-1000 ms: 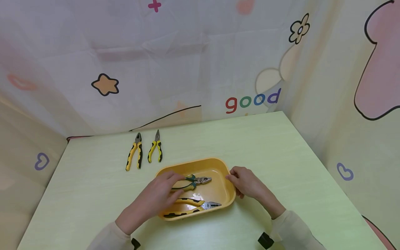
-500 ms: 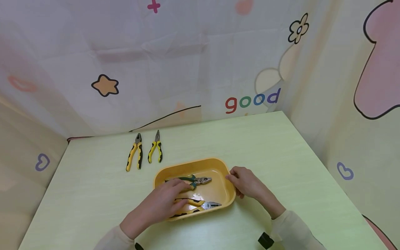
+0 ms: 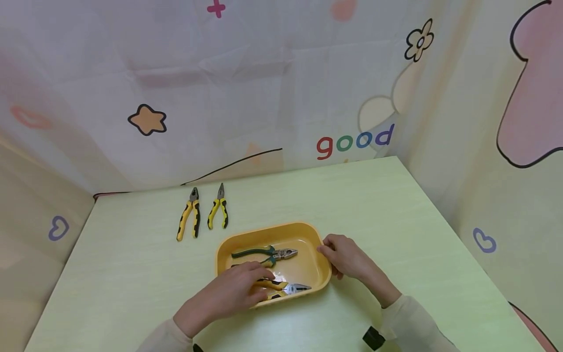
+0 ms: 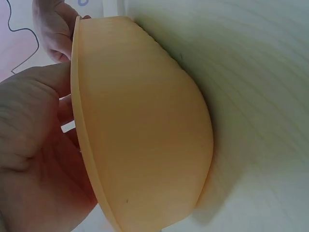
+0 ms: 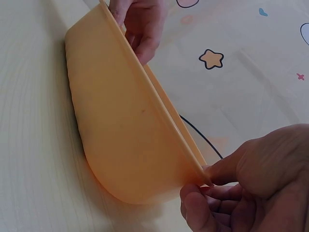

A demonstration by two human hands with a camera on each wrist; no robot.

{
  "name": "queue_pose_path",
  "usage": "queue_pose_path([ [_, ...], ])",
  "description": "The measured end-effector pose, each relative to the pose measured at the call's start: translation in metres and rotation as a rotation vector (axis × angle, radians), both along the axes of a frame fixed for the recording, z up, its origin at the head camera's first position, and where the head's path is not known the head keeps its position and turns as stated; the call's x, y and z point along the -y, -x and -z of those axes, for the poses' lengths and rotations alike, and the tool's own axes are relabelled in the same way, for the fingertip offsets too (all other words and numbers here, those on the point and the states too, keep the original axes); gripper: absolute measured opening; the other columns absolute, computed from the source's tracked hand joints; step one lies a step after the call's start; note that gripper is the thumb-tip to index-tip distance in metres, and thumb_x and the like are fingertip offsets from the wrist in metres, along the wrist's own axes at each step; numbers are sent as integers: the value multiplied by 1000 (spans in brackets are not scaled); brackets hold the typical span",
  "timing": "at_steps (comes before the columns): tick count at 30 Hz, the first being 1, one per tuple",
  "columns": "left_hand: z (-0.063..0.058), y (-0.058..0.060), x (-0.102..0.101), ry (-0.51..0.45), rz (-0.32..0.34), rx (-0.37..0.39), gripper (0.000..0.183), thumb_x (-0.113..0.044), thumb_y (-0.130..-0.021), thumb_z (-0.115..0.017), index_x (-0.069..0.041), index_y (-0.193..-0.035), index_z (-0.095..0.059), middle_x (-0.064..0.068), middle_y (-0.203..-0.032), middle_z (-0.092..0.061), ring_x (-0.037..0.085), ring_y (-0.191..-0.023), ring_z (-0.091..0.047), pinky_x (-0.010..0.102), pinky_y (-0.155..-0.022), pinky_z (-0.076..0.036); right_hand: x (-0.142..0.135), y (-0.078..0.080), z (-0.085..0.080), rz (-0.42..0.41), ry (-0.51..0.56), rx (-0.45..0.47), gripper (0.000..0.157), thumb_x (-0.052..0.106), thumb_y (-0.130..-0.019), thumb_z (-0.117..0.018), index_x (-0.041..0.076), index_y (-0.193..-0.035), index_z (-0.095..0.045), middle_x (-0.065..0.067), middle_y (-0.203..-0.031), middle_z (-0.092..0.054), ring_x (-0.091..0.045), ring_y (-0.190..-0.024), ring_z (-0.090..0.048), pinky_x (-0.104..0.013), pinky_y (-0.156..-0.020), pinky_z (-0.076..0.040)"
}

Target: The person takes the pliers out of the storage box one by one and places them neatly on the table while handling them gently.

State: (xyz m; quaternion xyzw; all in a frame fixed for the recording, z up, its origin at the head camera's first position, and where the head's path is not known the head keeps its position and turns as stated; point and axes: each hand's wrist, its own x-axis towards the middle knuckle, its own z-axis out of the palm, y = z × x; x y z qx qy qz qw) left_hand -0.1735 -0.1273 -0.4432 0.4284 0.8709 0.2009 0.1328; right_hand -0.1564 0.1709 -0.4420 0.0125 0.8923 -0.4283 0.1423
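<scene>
A yellow plastic tray (image 3: 314, 266) stands on the table, with two pairs of pliers in it. At its right end my right hand (image 3: 347, 256) pinches the rim between thumb and fingers, plainly seen in the right wrist view. My left hand (image 3: 235, 288) reaches over the near left rim, thumb and fingers spread above the handles of the yellow-and-black pliers (image 3: 294, 289). Its fingertips are hidden behind the tray wall (image 4: 145, 121) in the left wrist view. Farther in lie green-handled combination pliers (image 3: 285, 254), jaws pointing right, partly covered by the left hand.
Behind the tray to the left, yellow-and-black pliers (image 3: 194, 195) and smaller needle-nose pliers (image 3: 221, 193) lie on the pale green table (image 3: 374, 205), jaws toward the back. A printed curtain (image 3: 246, 98) hangs along the table's back and sides.
My left hand has slid from the green-handled pliers toward the near side and right, over the yellow-and-black ones. The green handles are more exposed. The right hand keeps its hold on the rim.
</scene>
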Motion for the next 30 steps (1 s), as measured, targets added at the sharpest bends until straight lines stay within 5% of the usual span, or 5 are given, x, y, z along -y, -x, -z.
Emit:
queue_pose_path([
  [30, 0, 9, -4, 247, -20, 44, 44, -12, -84, -86, -15, -123, -66, -2, -106, -53, 18, -97, -52, 37, -87, -50, 1, 0, 0, -11, -11, -10, 17, 12, -107, -55, -1, -97, -60, -6, -62, -56, -15, -47, -51, -28, -47, -46],
])
